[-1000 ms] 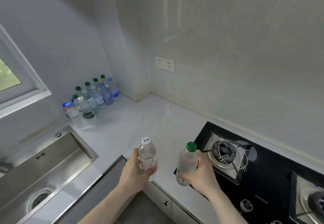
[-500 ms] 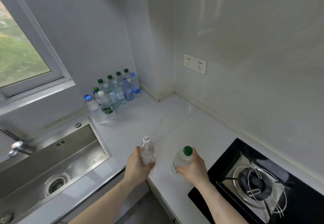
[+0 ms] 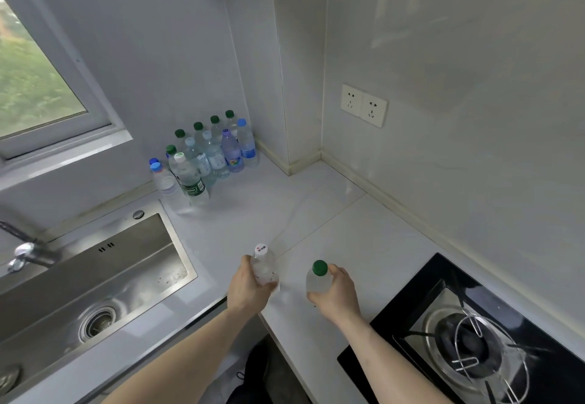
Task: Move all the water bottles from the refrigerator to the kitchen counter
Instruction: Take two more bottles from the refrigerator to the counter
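White kitchen counter lies beneath both hands: the left hand grips a white-capped water bottle, and the right hand grips a green-capped water bottle. Beyond the left hand, a cluster of water bottles stands upright near the wall corner, beside the steel sink.

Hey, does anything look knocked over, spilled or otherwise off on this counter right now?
Nothing stands out. The bottles by the window stand upright in a tight cluster, the counter shows no spill, and the left hand and right hand each hold a capped bottle upright.
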